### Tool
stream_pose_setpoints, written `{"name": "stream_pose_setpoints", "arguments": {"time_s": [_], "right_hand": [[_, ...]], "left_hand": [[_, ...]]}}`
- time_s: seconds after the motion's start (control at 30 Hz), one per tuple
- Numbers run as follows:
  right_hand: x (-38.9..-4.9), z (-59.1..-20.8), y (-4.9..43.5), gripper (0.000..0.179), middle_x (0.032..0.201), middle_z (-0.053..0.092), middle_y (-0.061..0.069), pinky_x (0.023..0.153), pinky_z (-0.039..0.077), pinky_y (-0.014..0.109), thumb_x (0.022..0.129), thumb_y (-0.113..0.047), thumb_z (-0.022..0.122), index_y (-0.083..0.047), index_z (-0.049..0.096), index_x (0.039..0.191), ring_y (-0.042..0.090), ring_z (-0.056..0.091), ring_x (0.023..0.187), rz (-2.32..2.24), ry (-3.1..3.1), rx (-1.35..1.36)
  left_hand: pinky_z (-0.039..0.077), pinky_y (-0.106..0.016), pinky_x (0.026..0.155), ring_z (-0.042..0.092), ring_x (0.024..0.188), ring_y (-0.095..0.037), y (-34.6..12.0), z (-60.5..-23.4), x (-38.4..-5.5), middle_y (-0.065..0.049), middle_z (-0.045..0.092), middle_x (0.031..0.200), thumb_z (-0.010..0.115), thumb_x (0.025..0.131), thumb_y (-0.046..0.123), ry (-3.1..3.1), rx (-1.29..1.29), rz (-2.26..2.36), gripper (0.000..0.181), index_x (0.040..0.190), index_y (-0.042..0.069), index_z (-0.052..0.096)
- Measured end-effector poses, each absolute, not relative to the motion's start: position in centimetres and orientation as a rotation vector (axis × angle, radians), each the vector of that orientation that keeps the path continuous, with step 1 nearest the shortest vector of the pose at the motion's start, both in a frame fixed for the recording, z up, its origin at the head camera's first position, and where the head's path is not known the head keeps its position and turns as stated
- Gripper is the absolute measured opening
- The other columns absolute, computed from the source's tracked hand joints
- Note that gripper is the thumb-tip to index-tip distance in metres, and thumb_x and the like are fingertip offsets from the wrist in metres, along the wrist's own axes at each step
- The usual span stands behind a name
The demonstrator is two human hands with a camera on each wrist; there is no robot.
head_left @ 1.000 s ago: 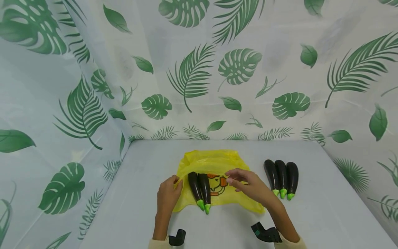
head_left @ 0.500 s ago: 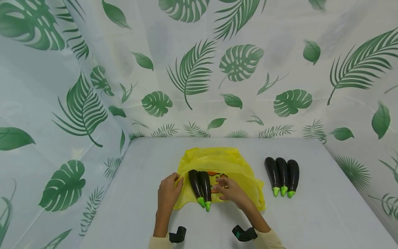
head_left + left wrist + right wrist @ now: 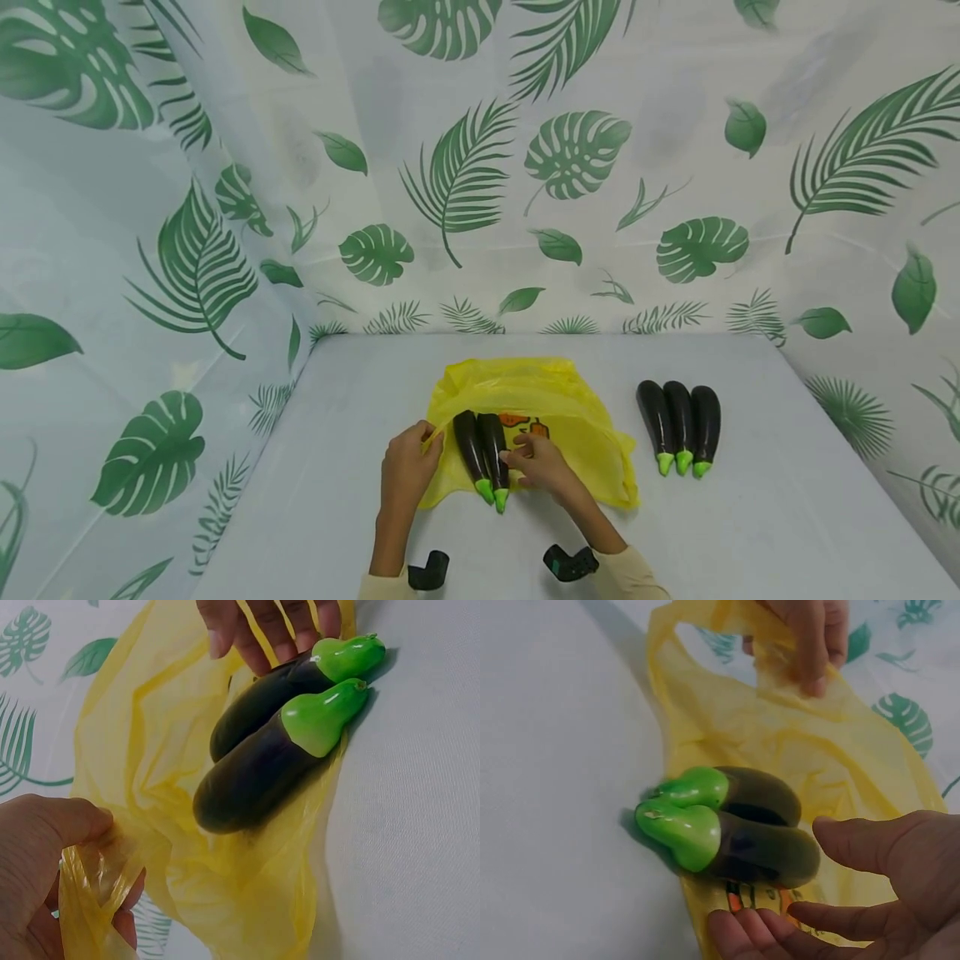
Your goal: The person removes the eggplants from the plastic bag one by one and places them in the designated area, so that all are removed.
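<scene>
1. The right hand (image 3: 542, 465) has moved left across the bag (image 3: 525, 393) to the two eggplants (image 3: 492, 444), so work now seems centred on them.
2. They lie on the bag at mid-tabletop (image 3: 337, 408), green ends past its near edge; three eggplants (image 3: 679, 423) lie toward the far right corner.
3. The right wrist view shows thumb and fingers spread wide, gripping nothing; whether the thumb touches is unclear.
4. The left wrist view reveals the left hand (image 3: 36, 859) pinching gathered bag plastic, too small to read from the head.

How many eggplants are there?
5 visible: two eggplants side by side at the mouth of the yellow bag, three together on the white table to its right. More could be hidden inside the bag.
</scene>
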State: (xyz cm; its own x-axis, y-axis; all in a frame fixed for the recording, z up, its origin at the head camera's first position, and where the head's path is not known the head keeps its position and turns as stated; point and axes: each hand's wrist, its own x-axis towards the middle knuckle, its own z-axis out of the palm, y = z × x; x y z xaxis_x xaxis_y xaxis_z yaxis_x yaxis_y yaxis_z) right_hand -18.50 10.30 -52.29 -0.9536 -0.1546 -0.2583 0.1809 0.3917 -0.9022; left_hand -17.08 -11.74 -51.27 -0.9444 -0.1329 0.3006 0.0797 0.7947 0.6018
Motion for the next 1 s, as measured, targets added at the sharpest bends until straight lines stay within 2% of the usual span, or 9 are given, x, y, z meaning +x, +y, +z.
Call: {"name": "stream_pose_setpoints", "arguments": {"time_s": [0.13,0.37,0.6,0.8,1.0], "right_hand": [[-18.6,-52.7,10.1,0.052,0.105,0.064,0.021,0.068,0.059,0.037,0.091,-0.021,0.069,0.012,0.052,0.128,0.025,0.067,0.086,-1.568,2.391,0.011],[-18.7,-53.2,10.0,0.063,0.099,0.064,0.024,0.060,0.058,0.033,0.089,-0.033,0.071,0.018,0.052,0.122,0.022,0.066,0.078,-1.568,2.484,-0.169],[-18.7,-53.1,9.0,0.057,0.099,0.064,0.021,0.060,0.058,0.034,0.086,-0.022,0.075,0.017,0.053,0.123,0.023,0.066,0.078,-1.510,2.554,-0.051],[-18.7,-53.1,8.6,0.055,0.090,0.062,0.015,0.055,0.054,0.031,0.085,-0.023,0.076,0.015,0.055,0.119,0.016,0.061,0.064,-1.483,2.614,-0.052],[-19.1,-53.7,8.4,0.056,0.079,0.059,0.009,0.051,0.047,0.026,0.085,-0.025,0.077,0.014,0.056,0.118,0.012,0.055,0.058,-1.468,2.658,-0.082]], "left_hand": [[0.046,-0.028,0.058,0.053,0.063,-0.009,-11.7,-51.3,-17.2,0.000,0.071,0.083,0.071,0.088,0.021,-2.649,0.038,-0.900,0.009,0.089,0.012,0.069],[0.052,-0.033,0.063,0.063,0.070,-0.013,-11.6,-51.3,-17.1,-0.004,0.074,0.088,0.072,0.088,0.021,-2.644,0.056,-0.911,0.010,0.090,0.011,0.071],[0.054,-0.034,0.066,0.066,0.076,-0.016,-11.5,-51.5,-16.9,-0.003,0.073,0.087,0.072,0.088,0.021,-2.645,0.066,-0.909,0.010,0.090,0.011,0.071],[0.054,-0.034,0.065,0.067,0.075,-0.015,-11.5,-51.5,-16.9,-0.002,0.073,0.085,0.073,0.086,0.020,-2.624,0.062,-0.881,0.009,0.089,0.012,0.071],[0.054,-0.035,0.066,0.068,0.077,-0.017,-11.5,-51.5,-17.1,-0.002,0.073,0.086,0.073,0.087,0.020,-2.622,0.053,-0.884,0.009,0.089,0.011,0.071]]}}
